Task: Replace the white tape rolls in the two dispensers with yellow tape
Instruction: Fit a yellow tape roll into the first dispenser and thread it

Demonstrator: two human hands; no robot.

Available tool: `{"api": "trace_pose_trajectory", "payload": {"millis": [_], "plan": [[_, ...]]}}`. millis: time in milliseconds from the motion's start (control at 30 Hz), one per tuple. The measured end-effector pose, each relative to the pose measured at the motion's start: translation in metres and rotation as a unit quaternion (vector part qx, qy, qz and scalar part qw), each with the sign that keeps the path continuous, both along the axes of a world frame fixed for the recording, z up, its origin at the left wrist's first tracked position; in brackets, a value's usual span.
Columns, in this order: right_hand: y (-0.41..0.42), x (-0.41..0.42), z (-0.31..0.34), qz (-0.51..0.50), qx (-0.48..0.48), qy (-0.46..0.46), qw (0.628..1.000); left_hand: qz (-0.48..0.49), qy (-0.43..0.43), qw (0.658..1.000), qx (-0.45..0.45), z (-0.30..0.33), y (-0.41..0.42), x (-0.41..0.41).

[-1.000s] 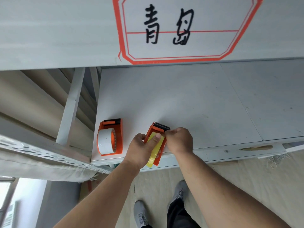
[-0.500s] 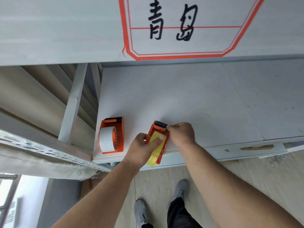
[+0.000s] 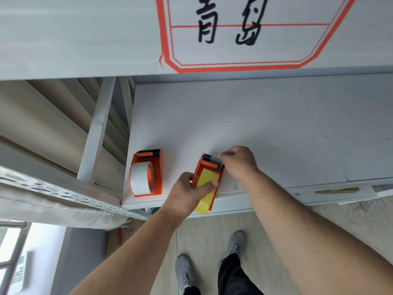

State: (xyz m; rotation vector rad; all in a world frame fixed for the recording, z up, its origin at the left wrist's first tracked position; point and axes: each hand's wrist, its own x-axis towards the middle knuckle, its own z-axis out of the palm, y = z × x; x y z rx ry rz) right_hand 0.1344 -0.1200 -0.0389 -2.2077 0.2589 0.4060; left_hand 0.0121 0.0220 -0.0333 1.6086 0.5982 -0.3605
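Threading yellow tape into the second dispenser

The left hand [image 3: 189, 193] is gripping the dispenser [image 3: 209, 177], thumb pressing the yellow tape [image 3: 207, 188]; the right hand [image 3: 238, 162] is pinching the tape end at its front. The white-tape dispenser [image 3: 146, 173] is sitting left of both hands.

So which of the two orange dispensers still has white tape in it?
The left dispenser, standing untouched near the table's left edge. The other dispenser, held by both hands, carries yellow tape.
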Motion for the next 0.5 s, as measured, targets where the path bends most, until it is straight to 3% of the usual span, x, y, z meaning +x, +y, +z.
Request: {"api": "trace_pose_trajectory", "payload": {"millis": [267, 500], "plan": [[0.0000, 0.0082, -0.0014, 0.056, 0.059, 0.025, 0.996, -0.037, 0.002, 0.998, -0.043, 0.0052, -0.0006, 0.0011], [-0.0003, 0.0071, 0.0045, 0.040, 0.119, 0.038, 0.991, -0.032, -0.016, 0.995, -0.093, 0.0082, -0.0030, -0.0013]]}}
